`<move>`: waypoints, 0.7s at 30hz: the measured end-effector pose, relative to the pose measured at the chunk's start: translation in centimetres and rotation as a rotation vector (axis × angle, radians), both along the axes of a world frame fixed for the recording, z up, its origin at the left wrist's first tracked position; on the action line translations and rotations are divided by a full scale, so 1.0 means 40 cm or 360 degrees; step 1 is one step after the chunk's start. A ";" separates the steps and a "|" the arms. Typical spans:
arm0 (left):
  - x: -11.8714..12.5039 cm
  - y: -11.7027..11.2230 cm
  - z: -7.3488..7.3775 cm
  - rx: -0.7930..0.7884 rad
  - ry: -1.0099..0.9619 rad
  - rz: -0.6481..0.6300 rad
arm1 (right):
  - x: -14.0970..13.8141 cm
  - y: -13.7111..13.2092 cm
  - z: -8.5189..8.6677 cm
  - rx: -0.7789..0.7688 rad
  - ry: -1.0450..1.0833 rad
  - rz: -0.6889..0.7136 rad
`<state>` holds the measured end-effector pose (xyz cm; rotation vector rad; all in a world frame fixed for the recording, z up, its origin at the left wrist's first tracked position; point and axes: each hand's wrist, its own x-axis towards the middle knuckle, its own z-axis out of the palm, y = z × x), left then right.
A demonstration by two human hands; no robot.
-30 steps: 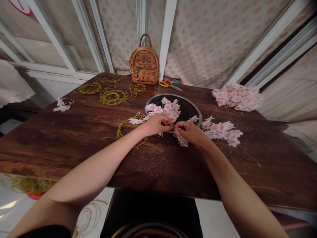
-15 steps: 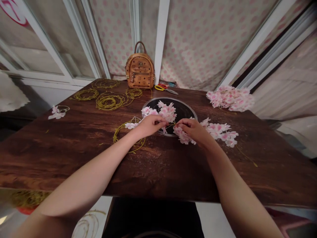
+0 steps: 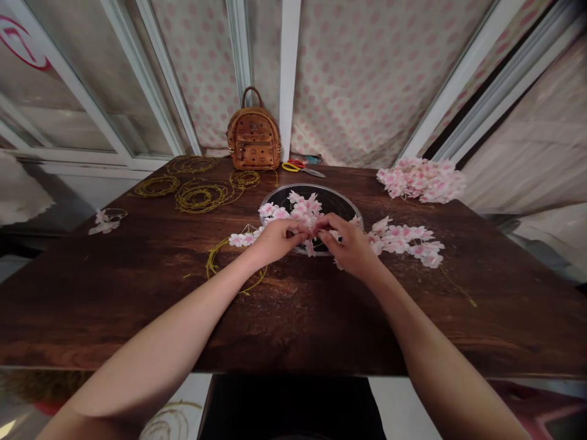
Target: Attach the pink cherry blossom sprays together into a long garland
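Above a dark round inset (image 3: 279,197) in the table, my left hand (image 3: 279,240) and my right hand (image 3: 346,243) meet with fingertips almost touching. Both are pinched on the flower garland (image 3: 306,208), made of pink and white artificial blossoms on a thin yellow-green stem. The exact spot they grip is partly hidden by the fingers. More blossoms (image 3: 406,238) trail to the right of my right hand, ending in a bare stem tip. Beside my left wrist, a loop of yellow-green stem (image 3: 213,260) lies on the table, partly under my forearm.
Several coils of yellow-green stem (image 3: 202,195) lie at the back left. A brown backpack (image 3: 254,140) stands at the back edge, with scissors (image 3: 302,168) beside it. A heap of pink blossoms (image 3: 422,180) sits at the back right, and a small white blossom sprig (image 3: 105,221) at the far left.
My right hand has moved left, up to my left fingertips, closing the gap between them. The view has shifted slightly.
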<state>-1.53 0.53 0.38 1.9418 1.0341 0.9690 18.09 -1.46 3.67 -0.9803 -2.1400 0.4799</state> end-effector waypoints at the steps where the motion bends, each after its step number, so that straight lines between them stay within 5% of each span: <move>1: 0.001 0.001 0.000 -0.0008 -0.0012 0.0001 | -0.001 0.002 -0.008 -0.0009 -0.0067 -0.0008; 15: 0.010 -0.018 0.020 0.0084 0.0017 0.0075 | 0.027 0.037 -0.030 -0.0502 -0.0166 -0.0040; 21: -0.011 -0.031 0.074 0.0240 0.0060 0.0212 | 0.029 0.036 -0.027 -0.0660 -0.0271 0.0047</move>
